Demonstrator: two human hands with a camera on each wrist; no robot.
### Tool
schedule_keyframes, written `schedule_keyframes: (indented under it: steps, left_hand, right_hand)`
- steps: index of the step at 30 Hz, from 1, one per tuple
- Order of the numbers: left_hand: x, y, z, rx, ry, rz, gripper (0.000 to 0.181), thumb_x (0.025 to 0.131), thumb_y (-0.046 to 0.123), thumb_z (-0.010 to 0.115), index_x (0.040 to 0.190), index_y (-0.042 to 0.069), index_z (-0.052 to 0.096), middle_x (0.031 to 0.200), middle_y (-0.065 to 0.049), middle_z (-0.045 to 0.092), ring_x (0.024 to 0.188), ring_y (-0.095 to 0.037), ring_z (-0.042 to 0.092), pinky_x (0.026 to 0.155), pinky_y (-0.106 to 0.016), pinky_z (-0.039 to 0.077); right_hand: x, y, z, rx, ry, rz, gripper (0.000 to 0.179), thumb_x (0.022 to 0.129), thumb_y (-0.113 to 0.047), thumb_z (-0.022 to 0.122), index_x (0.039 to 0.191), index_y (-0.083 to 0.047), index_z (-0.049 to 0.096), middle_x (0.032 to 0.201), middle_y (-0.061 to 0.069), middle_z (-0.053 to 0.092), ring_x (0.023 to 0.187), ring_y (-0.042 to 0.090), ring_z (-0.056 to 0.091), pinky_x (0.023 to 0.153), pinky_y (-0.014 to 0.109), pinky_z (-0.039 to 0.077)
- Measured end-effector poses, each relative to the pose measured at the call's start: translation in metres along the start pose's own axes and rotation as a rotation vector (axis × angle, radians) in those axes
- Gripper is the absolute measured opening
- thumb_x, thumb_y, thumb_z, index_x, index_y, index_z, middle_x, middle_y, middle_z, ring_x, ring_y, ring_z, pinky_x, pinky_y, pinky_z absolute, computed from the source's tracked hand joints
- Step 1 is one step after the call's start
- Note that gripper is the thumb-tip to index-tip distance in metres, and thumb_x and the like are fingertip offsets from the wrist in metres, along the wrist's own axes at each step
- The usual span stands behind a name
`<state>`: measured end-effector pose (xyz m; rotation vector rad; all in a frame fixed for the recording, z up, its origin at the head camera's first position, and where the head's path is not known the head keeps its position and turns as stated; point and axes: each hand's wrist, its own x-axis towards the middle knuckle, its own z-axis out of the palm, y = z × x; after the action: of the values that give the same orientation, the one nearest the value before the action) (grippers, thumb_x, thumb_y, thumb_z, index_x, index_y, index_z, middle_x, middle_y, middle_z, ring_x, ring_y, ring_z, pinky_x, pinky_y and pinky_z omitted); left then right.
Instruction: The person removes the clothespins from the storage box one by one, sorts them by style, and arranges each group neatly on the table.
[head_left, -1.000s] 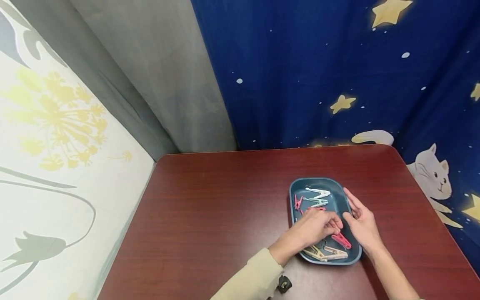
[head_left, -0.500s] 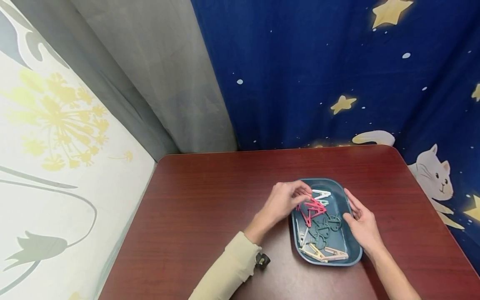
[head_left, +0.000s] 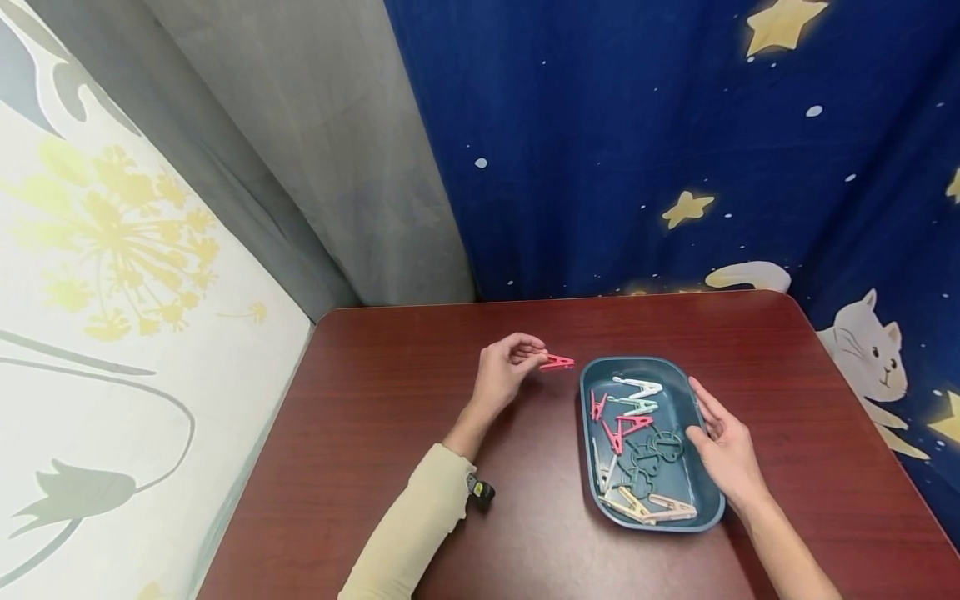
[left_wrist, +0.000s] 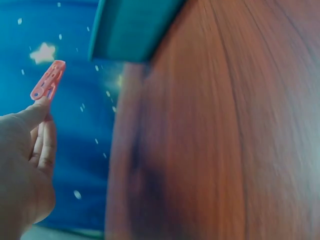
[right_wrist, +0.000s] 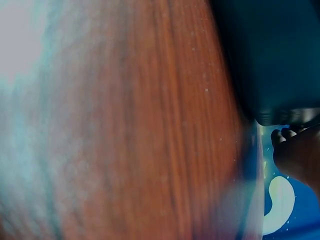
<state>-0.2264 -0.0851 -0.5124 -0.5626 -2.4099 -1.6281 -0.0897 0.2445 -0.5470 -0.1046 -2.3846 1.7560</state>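
Observation:
Left of the tray, my left hand [head_left: 504,371] pinches a pink clothespin [head_left: 558,362] between thumb and fingertips, held out over the table. The left wrist view shows the same clothespin [left_wrist: 48,80] jutting past the thumb. My right hand [head_left: 726,454] grips the right side of the blue tray [head_left: 686,471], thumb over the rim and fingers along the outer wall. Inside lie more pink clothespins [head_left: 636,423], a white one [head_left: 647,387], a pale green one [head_left: 640,407] and cream and beige ones [head_left: 672,507]. Dark green outline-shaped clips [head_left: 667,448] lie in the middle.
The tray rests on a reddish-brown wooden table [head_left: 420,400], toward its right side. Behind the far edge hang a blue star-patterned curtain [head_left: 600,167] and a grey curtain [head_left: 322,167]. A white patterned panel [head_left: 112,400] stands at the left.
My left hand has moved from inside the tray, up and left, out over the table with a pink clothespin. The right hand and tray have stayed in place.

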Motion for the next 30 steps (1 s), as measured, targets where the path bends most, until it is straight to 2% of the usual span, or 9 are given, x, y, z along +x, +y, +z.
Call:
schedule_keyframes:
  steps: [7, 12, 15, 22, 30]
  left_hand:
    - [-0.001, -0.025, -0.015, -0.032, 0.084, -0.112, 0.022, 0.090, 0.010, 0.086, 0.108, 0.001, 0.078, 0.095, -0.003, 0.080, 0.086, -0.012, 0.077, 0.078, -0.026, 0.062]
    - [-0.004, -0.036, -0.018, -0.054, 0.157, -0.199, 0.021, 0.090, 0.007, 0.086, 0.108, 0.000, 0.078, 0.095, -0.006, 0.080, 0.087, -0.015, 0.078, 0.079, -0.026, 0.062]
    - [-0.005, -0.043, -0.019, -0.033, 0.184, -0.239, 0.018, 0.090, 0.007, 0.086, 0.106, 0.000, 0.079, 0.094, -0.006, 0.081, 0.087, -0.015, 0.079, 0.079, -0.026, 0.061]
    - [-0.008, -0.052, -0.018, 0.047, 0.141, -0.316, 0.014, 0.093, 0.014, 0.084, 0.106, 0.009, 0.080, 0.094, 0.000, 0.081, 0.087, -0.010, 0.078, 0.081, -0.027, 0.061]
    - [-0.010, -0.063, -0.015, 0.087, 0.102, -0.287, 0.012, 0.093, 0.011, 0.084, 0.104, 0.011, 0.080, 0.095, 0.001, 0.081, 0.086, -0.008, 0.078, 0.079, -0.026, 0.061]
  right_hand:
    - [0.000, 0.000, 0.000, 0.001, 0.007, -0.006, 0.071, 0.098, 0.014, 0.057, 0.163, -0.009, 0.041, 0.157, 0.024, 0.045, 0.131, -0.007, 0.049, 0.096, 0.004, 0.041]
    - [0.000, 0.001, 0.000, 0.000, 0.002, 0.005, 0.071, 0.099, 0.012, 0.056, 0.164, -0.010, 0.040, 0.158, 0.023, 0.044, 0.133, -0.006, 0.048, 0.097, 0.004, 0.040]
    - [0.000, 0.001, -0.001, 0.003, 0.000, 0.009, 0.071, 0.099, 0.012, 0.056, 0.164, -0.010, 0.040, 0.158, 0.023, 0.044, 0.133, -0.005, 0.049, 0.097, 0.005, 0.040]
    - [0.000, 0.002, -0.002, 0.005, 0.001, 0.001, 0.071, 0.099, 0.012, 0.056, 0.164, -0.010, 0.040, 0.158, 0.023, 0.044, 0.132, -0.007, 0.049, 0.097, 0.004, 0.040]
    - [0.001, 0.003, -0.002, 0.008, -0.002, -0.014, 0.072, 0.098, 0.014, 0.057, 0.164, -0.008, 0.040, 0.157, 0.024, 0.045, 0.128, -0.011, 0.049, 0.096, 0.004, 0.040]
